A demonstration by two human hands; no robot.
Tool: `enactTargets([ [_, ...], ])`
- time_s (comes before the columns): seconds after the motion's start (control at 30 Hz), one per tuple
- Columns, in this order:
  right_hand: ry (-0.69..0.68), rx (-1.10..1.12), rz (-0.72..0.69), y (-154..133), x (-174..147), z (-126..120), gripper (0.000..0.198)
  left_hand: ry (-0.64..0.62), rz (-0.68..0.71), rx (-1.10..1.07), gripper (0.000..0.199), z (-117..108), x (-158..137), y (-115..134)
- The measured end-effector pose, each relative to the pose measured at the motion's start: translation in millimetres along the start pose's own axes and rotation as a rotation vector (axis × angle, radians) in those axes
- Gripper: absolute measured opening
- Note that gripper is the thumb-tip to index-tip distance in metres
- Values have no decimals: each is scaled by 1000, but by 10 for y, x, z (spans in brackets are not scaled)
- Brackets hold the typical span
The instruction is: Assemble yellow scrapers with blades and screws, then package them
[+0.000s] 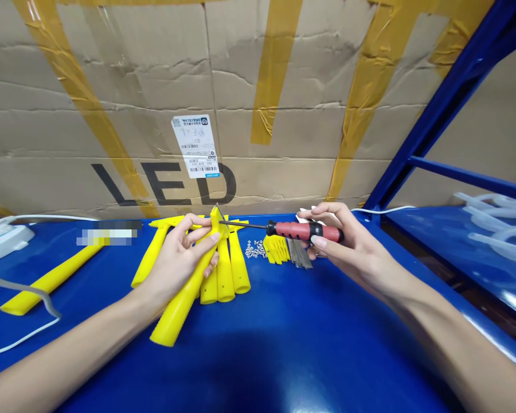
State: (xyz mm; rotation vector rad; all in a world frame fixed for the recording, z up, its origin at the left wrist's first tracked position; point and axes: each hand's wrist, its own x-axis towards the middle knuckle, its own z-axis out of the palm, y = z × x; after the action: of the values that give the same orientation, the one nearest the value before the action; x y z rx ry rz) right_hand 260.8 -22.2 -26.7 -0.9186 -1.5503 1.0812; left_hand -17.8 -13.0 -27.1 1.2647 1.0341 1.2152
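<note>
My left hand (184, 249) is closed around a yellow plastic scraper (179, 307), its hollow handle slanting down toward me and its head tilted up. A thin metal blade shows at the head's edge. In my right hand (352, 238) is a red and black screwdriver (290, 230), held level, its shaft pointing left. The screwdriver's tip meets the scraper head by my left thumb; any screw there is too small to make out. Behind my left hand lie several more yellow scraper handles (239, 269), partly hidden by it.
Small screws (253, 249), yellow plastic pieces (276, 249) and grey metal blades (300, 255) lie on the blue table (284, 344). Another yellow scraper (55, 278), a white power strip (4, 241) and cables lie left. A large cardboard box (124, 115) stands behind; a blue frame (413, 132) rises right.
</note>
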Motion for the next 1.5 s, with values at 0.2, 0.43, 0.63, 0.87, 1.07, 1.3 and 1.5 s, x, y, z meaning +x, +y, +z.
enactTargets([
  [0.2, 139, -21, 68, 0, 30, 22, 29, -18, 5, -6, 40, 17, -11, 0],
  [0.43, 168, -6, 72, 9, 33, 33, 32, -20, 22, 13, 39, 43, -35, 32],
  [0.63, 35, 155, 87, -21, 16, 27, 34, 4, 64, 40, 38, 46, -28, 73],
  [0.87, 115, -5, 56, -12, 21, 29, 29, 16, 53, 33, 39, 64, -48, 71],
  [1.07, 105, -42, 19, -11, 3, 36, 27, 21, 38, 39, 42, 64, -44, 76],
  [1.3, -36, -1, 5, 10, 1, 25, 38, 43, 85, 68, 37, 16, -28, 67],
  [1.5, 100, -6, 46, 27, 3, 55, 28, 13, 101, 93, 33, 10, -23, 51],
])
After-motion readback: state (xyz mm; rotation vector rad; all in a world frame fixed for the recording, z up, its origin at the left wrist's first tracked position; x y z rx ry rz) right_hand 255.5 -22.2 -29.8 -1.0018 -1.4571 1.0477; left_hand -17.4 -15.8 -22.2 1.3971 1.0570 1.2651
